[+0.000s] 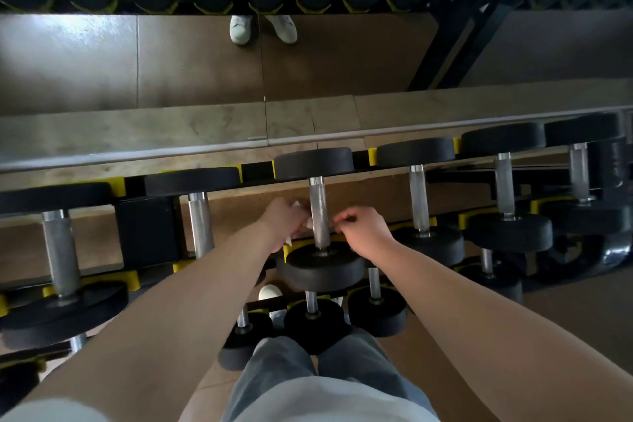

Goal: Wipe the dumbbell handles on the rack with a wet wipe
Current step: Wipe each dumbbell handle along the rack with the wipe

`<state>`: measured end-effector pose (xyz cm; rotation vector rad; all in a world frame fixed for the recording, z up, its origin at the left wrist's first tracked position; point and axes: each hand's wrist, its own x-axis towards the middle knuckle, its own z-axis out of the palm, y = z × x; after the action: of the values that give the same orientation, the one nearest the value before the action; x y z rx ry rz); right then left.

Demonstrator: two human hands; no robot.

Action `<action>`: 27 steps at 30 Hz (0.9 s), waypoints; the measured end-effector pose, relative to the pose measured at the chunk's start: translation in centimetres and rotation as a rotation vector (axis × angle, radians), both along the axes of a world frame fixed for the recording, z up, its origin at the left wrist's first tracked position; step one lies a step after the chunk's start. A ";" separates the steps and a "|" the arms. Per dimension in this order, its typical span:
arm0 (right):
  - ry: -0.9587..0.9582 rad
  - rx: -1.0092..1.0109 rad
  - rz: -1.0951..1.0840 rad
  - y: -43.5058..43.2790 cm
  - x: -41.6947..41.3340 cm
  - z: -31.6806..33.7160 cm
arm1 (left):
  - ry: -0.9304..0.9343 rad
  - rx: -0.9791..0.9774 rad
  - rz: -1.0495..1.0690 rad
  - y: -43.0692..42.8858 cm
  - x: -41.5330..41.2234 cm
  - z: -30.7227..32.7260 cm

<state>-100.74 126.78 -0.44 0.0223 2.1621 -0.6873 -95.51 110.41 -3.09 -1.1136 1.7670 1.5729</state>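
Grey trousers [274, 363], white top [325, 401], white shoe [270, 292].

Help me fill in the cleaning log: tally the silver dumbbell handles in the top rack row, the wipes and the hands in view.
Dumbbell handles, top row: 6
Wet wipe: 1
Hands: 2 (left hand, right hand)
Total: 9
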 end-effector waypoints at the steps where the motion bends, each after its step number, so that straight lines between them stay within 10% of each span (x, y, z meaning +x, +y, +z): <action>1: -0.003 -0.005 -0.005 -0.1 0.0 0.1 | 0.041 0.025 0.133 -0.1 -0.8 0.1; 4: 0.001 -0.014 0.009 0.0 0.2 0.1 | 0.115 0.072 0.278 -0.2 -2.1 -0.7; 9: 0.000 -0.011 0.002 0.4 0.6 0.6 | -0.134 -0.049 -0.521 0.1 1.4 -1.7; 17: -0.039 -0.030 0.015 0.7 0.5 1.1 | -0.037 0.146 0.257 -0.7 -2.2 -1.7; 23: -0.032 -0.033 -0.015 1.0 0.8 1.0 | -0.065 -0.020 -0.367 1.0 1.5 -0.8; 27: -0.022 -0.050 -0.011 0.8 1.1 1.5 | -0.072 -0.063 -0.283 1.3 2.0 -0.5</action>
<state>-99.69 127.60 1.08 0.0157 2.1240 -0.7445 -93.53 111.70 -3.58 -0.8900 1.8441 1.3018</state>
